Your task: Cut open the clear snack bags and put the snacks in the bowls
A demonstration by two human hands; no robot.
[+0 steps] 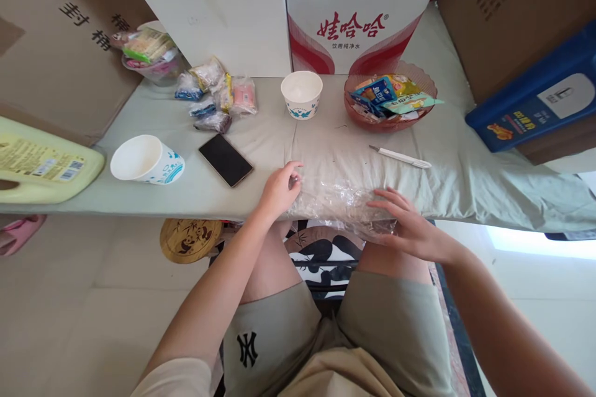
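Note:
A crumpled sheet of clear plastic film [338, 201] lies at the front edge of the cloth-covered table, part of it hanging over the edge. My left hand [280, 189] is at its left end, fingers curled and thumb bent in, pinching the film there. Over the right end rests my right hand [410, 226], its fingers spread and the thumb lower, against the film. Whether anything lies within the film's folds I cannot make out. Behind my right hand is a white utility knife [403, 157], its tip pointing left.
Further back stand a paper bowl [302, 94] and a pink bowl [391, 121] of packaged snacks. On the left are another paper bowl [139, 158], a phone [226, 160], wrapped snacks [212, 96] and a yellow jug [51, 164]. Cartons [358, 28] line the back; a blue box [535, 93] stands right.

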